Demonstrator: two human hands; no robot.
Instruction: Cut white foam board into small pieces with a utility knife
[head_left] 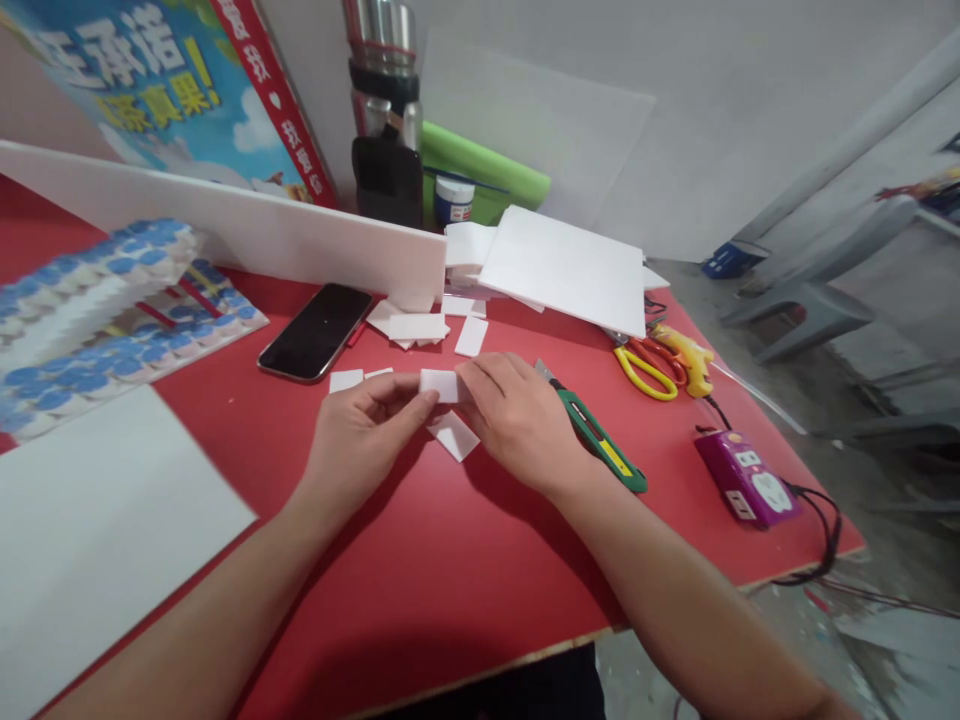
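Between my two hands is a small white rectangular piece of board (pixel 439 385), held above the red table. My left hand (pixel 367 425) pinches its left end between thumb and fingers. On its right end the fingers of my right hand (pixel 517 410) are closed, and they hide that edge. Just beneath lies another white piece (pixel 454 436), partly covered by my hands. A green utility knife (pixel 604 445) with its blade out rests beside my right hand. Behind my hands are a loose white piece (pixel 471 337) and a small pile of white pieces (pixel 416 327).
A black phone (pixel 316 332) lies left of the pile. White sheets (pixel 566 265) are stacked at the back. Scissors (pixel 646 372), a yellow glue gun (pixel 686 358) and a purple power box (pixel 746 480) sit to the right. A blue-and-white model (pixel 112 320) and large white board (pixel 112 540) occupy the left.
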